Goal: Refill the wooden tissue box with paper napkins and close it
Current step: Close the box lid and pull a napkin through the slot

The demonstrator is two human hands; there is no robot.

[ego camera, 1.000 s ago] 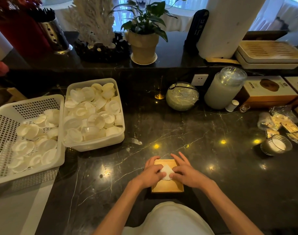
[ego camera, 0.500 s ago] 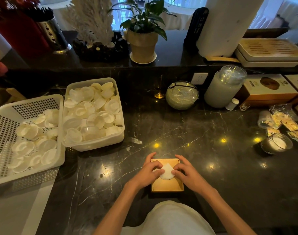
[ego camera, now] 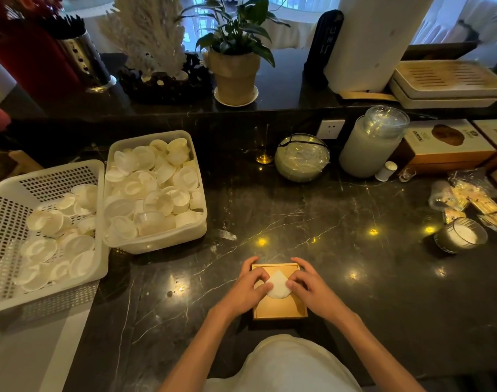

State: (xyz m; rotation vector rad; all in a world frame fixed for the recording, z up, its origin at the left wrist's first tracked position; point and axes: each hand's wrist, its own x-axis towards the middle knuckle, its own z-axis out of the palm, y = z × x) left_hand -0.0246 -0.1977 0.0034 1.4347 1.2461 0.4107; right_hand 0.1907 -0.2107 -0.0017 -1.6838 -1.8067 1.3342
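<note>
Box: wooden tissue box (ego camera: 280, 306) on dark counter (ego camera: 355, 292), 6 o'clock of frame
Napkin: white napkin (ego camera: 278, 284) poking from lid centre
Left hand (ego camera: 246, 290): pinching napkin at 9 o'clock edge
Right hand (ego camera: 312, 290): pinching napkin at 3 o'clock edge

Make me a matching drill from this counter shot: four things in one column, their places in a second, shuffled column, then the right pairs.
Things
1. wooden tissue box
2. potted plant
3. perforated basket
4. glass candle jar

Places
A. far left of the counter, holding white lids
B. far right of the counter, beside small packets
C. raised back ledge, on a white saucer
D. nearest the person, between the left hand and right hand, a white napkin poking from its top

Pairs: 1-D, 2-C, 3-A, 4-B
</note>
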